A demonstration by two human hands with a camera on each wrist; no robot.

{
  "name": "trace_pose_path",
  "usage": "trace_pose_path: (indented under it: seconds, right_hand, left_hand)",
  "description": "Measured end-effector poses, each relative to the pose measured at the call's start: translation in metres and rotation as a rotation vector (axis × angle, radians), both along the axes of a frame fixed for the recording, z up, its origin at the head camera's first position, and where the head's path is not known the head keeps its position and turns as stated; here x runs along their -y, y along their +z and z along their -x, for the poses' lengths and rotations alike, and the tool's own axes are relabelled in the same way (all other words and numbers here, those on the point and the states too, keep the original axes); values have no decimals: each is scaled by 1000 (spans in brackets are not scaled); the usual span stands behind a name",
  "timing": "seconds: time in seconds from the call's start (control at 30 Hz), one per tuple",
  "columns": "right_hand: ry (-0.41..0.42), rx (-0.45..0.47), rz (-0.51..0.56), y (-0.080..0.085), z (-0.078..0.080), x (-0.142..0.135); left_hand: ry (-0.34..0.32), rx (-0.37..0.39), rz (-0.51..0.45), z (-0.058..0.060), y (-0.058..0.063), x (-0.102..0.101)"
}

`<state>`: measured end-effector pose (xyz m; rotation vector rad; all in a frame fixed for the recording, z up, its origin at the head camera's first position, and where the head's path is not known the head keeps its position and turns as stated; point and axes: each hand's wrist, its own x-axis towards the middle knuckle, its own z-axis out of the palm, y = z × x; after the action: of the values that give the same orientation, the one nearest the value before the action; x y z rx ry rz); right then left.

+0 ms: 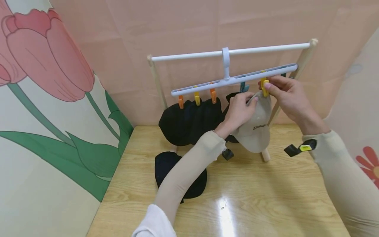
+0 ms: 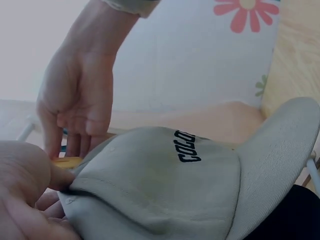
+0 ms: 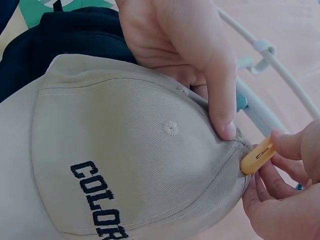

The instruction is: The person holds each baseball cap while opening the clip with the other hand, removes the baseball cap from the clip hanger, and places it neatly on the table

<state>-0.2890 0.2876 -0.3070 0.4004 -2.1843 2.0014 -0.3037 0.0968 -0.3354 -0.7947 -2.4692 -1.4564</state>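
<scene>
Both wrist views show legible lettering (image 3: 96,199) on the beige cap (image 3: 125,130); head's blurs.

There are two hands (image 1: 239,110), one beige cap (image 1: 253,131), one hanger (image 1: 204,86), two orange clips (image 1: 213,96) and two yellow clips (image 1: 197,99).

Beige cap (image 1: 254,121) was matt woven cloth w/ stitched seams & raised thread lettering (image 3: 94,201); its brim (image 2: 280,150) was finely ribbed fabric. Yellow clip (image 3: 257,156) looked like smooth plastic, ditto the hanger (image 1: 204,86). White rod (image 1: 266,49) was smooth, mat'l unclear. Frame post (image 1: 157,82) appeared pale matt wood. Black caps (image 1: 180,125) were dull cloth. Tabletop (image 1: 251,204) had glossy wood-grain finish w/ bright glare. Pink backdrop (image 1: 177,26) looked matt, lightly creased.
</scene>
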Motion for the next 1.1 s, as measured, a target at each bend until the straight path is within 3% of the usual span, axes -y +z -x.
trace_pose_path:
  seconds: [0.3, 0.57, 0.77, 1.1]
  right_hand:
    - [4, 28, 107, 1, 1, 3]
    - [-69, 19, 68, 0, 4, 6]
    - [-114, -25, 119, -2, 8, 12]
    - [-172, -9, 176, -2, 10, 19]
  left_hand:
    - [24, -61, -4, 0, -1, 0]
    - [13, -56, -5, 1, -3, 0]
    - [6, -63, -16, 1, -3, 1]
    - [-2, -73, -22, 2, -5, 1]
